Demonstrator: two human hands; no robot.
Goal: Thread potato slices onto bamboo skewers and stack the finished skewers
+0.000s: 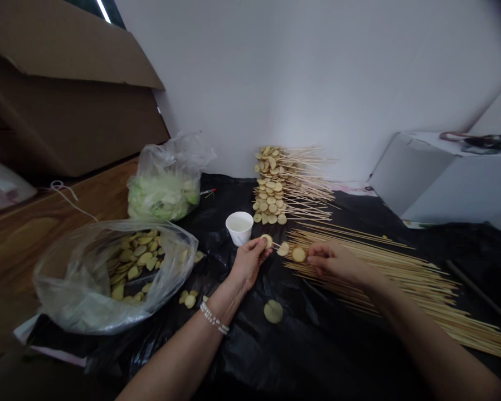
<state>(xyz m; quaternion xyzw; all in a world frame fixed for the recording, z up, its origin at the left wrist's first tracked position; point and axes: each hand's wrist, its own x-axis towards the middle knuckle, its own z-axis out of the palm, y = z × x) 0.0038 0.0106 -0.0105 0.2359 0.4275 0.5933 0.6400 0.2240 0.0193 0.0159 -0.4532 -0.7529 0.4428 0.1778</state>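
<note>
My left hand (249,262) pinches a round potato slice (267,240) at the tip of a thin wooden skewer (290,250). Two more slices sit on that skewer, and the nearer one (298,254) lies just ahead of my right hand (334,262), whose fingers grip the skewer. Under my right forearm spreads a pile of bare skewers (384,284). A loose slice (273,311) lies on the black plastic sheet (300,356) below my hands. To the left, an open plastic bag (108,278) holds many potato slices.
Loaded skewers (279,186) are stacked at the back, beside a white paper cup (239,228) holding liquid. A bag of shredded greens (164,186) stands behind the potato bag. Cardboard (66,94) rises at the far left, a wooden surface (37,245) runs along the left, and a white box (434,178) sits right.
</note>
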